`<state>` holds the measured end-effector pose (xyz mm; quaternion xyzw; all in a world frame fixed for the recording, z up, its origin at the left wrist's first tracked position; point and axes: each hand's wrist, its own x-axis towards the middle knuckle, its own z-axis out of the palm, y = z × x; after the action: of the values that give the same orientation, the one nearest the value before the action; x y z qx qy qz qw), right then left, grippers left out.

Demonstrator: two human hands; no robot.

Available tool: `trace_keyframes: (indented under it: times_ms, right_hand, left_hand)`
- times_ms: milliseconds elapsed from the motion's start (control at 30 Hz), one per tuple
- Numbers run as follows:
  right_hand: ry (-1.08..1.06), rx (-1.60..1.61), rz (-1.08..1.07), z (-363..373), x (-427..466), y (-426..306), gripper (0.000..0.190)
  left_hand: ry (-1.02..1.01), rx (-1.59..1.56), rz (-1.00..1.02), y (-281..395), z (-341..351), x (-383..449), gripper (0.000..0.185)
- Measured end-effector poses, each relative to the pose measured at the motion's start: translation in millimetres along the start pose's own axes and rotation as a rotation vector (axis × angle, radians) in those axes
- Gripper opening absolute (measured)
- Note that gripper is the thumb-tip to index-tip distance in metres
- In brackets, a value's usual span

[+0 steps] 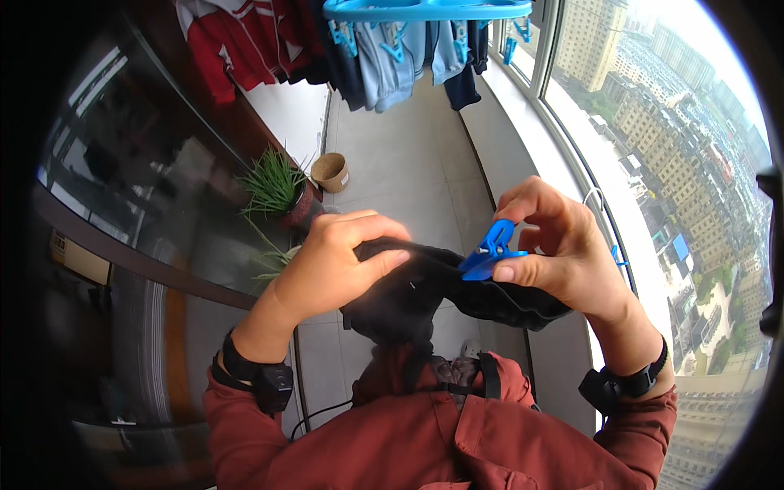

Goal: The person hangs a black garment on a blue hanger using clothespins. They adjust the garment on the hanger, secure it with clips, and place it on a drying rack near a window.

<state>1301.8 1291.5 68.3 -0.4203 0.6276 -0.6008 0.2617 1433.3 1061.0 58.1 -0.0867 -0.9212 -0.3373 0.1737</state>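
A black cloth garment (416, 285) hangs in front of me at waist height, its exact kind hard to tell. My left hand (343, 260) pinches its upper edge between thumb and fingers. Between the thumb and fingers of my right hand (560, 248) is a blue plastic clothespin (493, 254). The clothespin's jaws point left and meet the garment's upper edge; whether they are clamped on it is not plain. Part of the garment hangs on the right, below my right hand.
A light blue clip hanger (429, 9) holding blue and dark clothes (392, 64) hangs ahead, beside a red and white jacket (245, 43). A potted plant (275, 187) and a woven pot (331, 173) stand on the tiled floor at left. A windowsill (530, 131) runs along the right.
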Motion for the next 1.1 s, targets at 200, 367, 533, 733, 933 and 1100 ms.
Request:
trace_keyframes:
  times_ms: [200, 367, 533, 733, 933, 1100]
  right_hand:
    - [0.084, -0.024, -0.061, 46, 19, 25, 0.029]
    - [0.162, 0.108, -0.132, 72, 20, 42, 0.025]
    - [0.205, 0.073, -0.043, 93, 23, 45, 0.027]
    - [0.159, -0.404, -0.190, 99, 28, 50, 0.052]
    - [0.432, -0.703, -0.526, 25, 1, 56, 0.075]
    - [0.320, -0.617, -0.306, 4, -50, 107, 0.066]
  left_hand:
    - [0.059, 0.040, 0.038, -12, -7, -20, 0.015]
    - [0.098, 0.051, 0.082, -17, -11, -34, 0.015]
    - [0.145, 0.071, 0.065, -17, -11, -36, 0.015]
    - [0.164, 0.028, -0.084, -14, -15, -34, 0.012]
    - [0.280, 0.012, -0.117, -16, -44, -37, 0.011]
    - [0.343, 0.030, -0.219, -21, -59, -41, 0.011]
